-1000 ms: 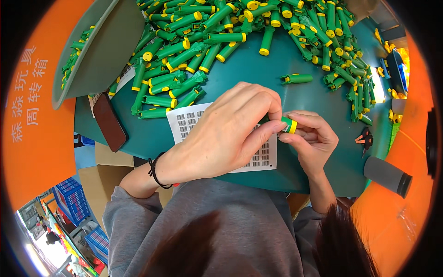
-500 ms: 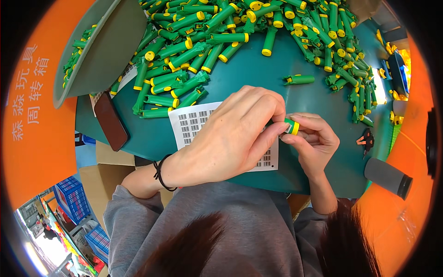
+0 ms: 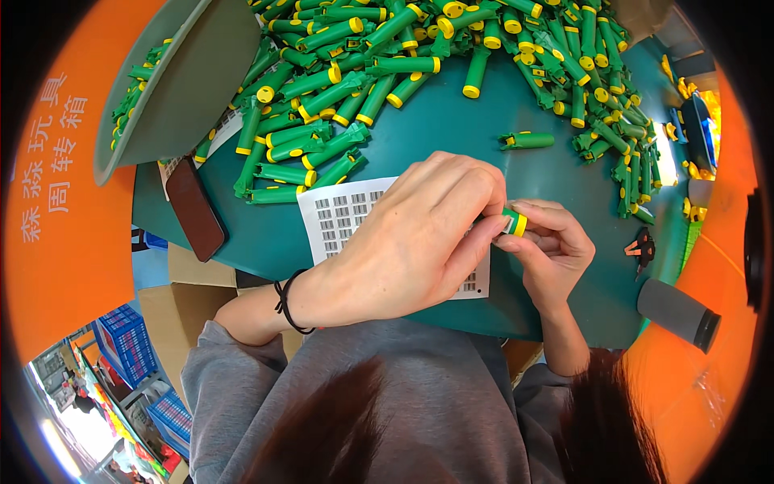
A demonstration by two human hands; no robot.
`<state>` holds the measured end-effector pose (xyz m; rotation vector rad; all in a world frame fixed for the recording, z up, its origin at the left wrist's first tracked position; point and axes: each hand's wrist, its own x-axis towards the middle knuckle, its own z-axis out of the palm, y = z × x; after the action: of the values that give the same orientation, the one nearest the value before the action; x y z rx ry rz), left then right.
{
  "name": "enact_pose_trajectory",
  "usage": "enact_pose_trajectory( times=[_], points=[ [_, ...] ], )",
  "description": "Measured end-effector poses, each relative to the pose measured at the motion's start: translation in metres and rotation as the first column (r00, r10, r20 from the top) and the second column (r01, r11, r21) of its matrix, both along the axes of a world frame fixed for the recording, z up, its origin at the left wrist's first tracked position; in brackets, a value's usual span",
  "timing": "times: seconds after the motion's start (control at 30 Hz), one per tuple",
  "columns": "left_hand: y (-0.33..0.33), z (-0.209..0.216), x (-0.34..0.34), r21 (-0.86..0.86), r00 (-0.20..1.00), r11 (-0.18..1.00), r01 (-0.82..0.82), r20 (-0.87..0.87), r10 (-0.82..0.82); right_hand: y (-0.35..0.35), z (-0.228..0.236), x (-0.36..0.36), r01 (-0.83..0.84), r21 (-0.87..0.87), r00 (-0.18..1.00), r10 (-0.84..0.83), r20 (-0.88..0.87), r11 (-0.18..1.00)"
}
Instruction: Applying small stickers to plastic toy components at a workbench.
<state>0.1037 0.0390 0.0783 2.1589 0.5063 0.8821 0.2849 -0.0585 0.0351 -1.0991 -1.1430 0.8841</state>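
My right hand (image 3: 556, 246) grips a green plastic tube (image 3: 514, 222) with a yellow end cap between thumb and fingers. A small white label shows on the tube's side. Reaching across from the left, my left hand (image 3: 419, 234) has its fingers bent and its thumb pressed at the tube beside the label. That hand hides most of the tube's other end. Beneath both hands lies a white sheet of printed labels (image 3: 330, 214), partly covered by my left hand. One loose green tube (image 3: 528, 140) rests on the table just beyond my hands.
A heap of green tubes with yellow caps (image 3: 339, 89) spreads over the far side of the green table (image 3: 435, 113). At left are a tilted grey-green basin (image 3: 181, 89) and a dark red phone (image 3: 193, 211). A grey cylinder (image 3: 677, 313) and a small black-orange tool (image 3: 642, 250) lie right.
The view has shifted very slightly. Both hands keep the same hold on the tube, with my left thumb still at its label.
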Motion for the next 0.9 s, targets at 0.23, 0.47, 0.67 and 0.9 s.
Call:
enact_pose_trajectory(
  times=[0.23,0.47,0.67,0.9],
  points=[
    [-0.001,-0.001,-0.005,-0.004,1.0,1.0,-0.018,-0.023,0.018,0.0,-0.003,0.0,-0.014,0.008,0.999,0.014,0.04,1.0],
    [0.004,0.004,-0.011,-0.358,0.996,0.929,-0.088,-0.017,0.088,-0.001,-0.004,0.003,-0.023,0.024,1.0,0.023,0.0,0.999],
    [0.013,0.004,-0.008,-0.56,0.956,0.826,-0.066,-0.274,-0.11,0.0,-0.01,0.0,-0.028,0.034,0.999,0.028,-0.018,0.999],
    [0.016,-0.012,-0.009,-0.834,0.975,0.551,-0.026,-0.143,-0.171,0.006,-0.013,0.003,-0.078,-0.043,0.997,0.079,0.015,0.996]
  ],
)
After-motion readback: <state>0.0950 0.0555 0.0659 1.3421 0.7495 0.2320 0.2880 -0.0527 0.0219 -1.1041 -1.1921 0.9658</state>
